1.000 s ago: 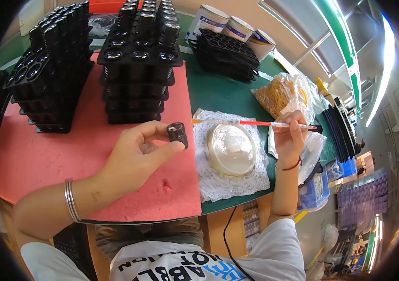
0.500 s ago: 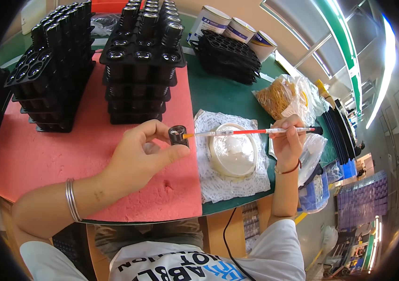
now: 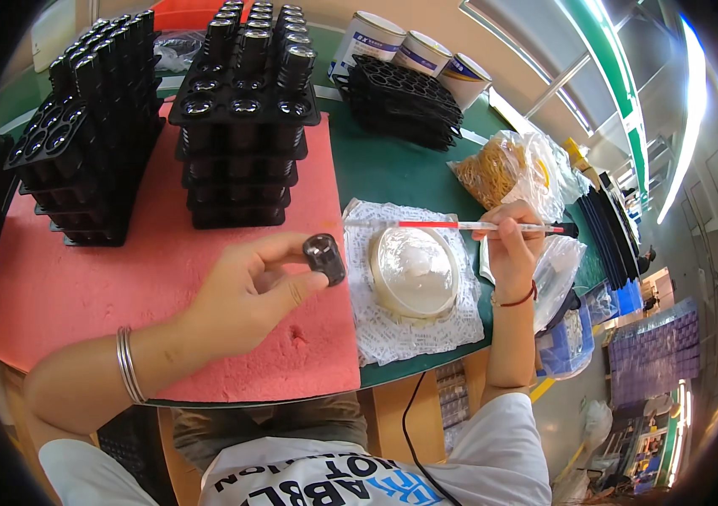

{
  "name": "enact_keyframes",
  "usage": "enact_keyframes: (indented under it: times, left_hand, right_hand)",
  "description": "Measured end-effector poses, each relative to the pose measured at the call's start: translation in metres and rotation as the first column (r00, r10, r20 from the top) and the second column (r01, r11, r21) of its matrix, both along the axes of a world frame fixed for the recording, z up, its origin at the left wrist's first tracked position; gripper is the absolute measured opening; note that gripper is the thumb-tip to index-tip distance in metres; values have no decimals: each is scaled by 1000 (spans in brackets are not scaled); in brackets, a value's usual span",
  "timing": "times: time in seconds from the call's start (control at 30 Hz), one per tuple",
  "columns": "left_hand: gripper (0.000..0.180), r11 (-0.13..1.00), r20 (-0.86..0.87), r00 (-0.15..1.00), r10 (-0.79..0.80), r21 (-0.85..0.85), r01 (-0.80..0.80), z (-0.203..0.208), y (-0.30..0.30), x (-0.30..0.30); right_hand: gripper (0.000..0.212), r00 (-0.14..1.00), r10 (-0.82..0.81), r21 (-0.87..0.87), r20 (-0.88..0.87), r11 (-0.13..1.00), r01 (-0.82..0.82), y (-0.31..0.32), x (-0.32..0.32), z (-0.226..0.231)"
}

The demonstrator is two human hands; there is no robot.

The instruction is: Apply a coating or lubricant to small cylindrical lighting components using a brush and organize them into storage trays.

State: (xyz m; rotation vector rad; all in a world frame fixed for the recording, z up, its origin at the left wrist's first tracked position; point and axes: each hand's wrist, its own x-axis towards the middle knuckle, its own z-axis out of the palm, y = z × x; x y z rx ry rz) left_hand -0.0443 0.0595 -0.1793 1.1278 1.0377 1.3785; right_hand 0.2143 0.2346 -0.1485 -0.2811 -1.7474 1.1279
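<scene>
My left hand [image 3: 245,291] pinches a short black cylinder [image 3: 323,260] with a glossy end between thumb and fingers, held above the pink mat [image 3: 232,363]. In my right hand [image 3: 511,253] is a slim paintbrush [image 3: 431,225] with a red and clear handle, lying nearly level and pointing left. Its pale tip is faint against the mat, just above the cylinder and apart from it. Under the brush, a round white dish [image 3: 418,315] with shiny pale contents sits on a printed paper sheet [image 3: 376,337].
Two stacks of black trays [image 3: 241,169] carrying upright black cylinders stand at the back left. Behind the dish lie black honeycomb trays [image 3: 397,105] before three cans [image 3: 372,42]. A bag of tan bands [image 3: 502,173] and clear plastic [image 3: 557,270] are at the right.
The brush tip has come off the cylinder and moved slightly up. My left hand has tilted the cylinder and lowered it slightly. My right hand has shifted a little up and left.
</scene>
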Motion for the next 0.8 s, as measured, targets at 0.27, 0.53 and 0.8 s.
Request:
enact_keyframes:
  times: [0.27, 0.53, 0.8]
  left_hand:
    - [27, 883, -470, 819, 329, 460, -90, 40, -20, -17]
    - [21, 378, -348, 159, 924, 767, -518, 128, -57, -89]
    - [31, 576, -800, -106, 591, 511, -638, 126, -46, -173]
  right_hand:
    - [14, 981, 3, -122, -192, 992, -27, 0, -6, 4]
    - [13, 976, -12, -108, -216, 994, -11, -3, -4, 5]
    - [13, 977, -6, -110, -213, 994, -18, -3, -4, 6]
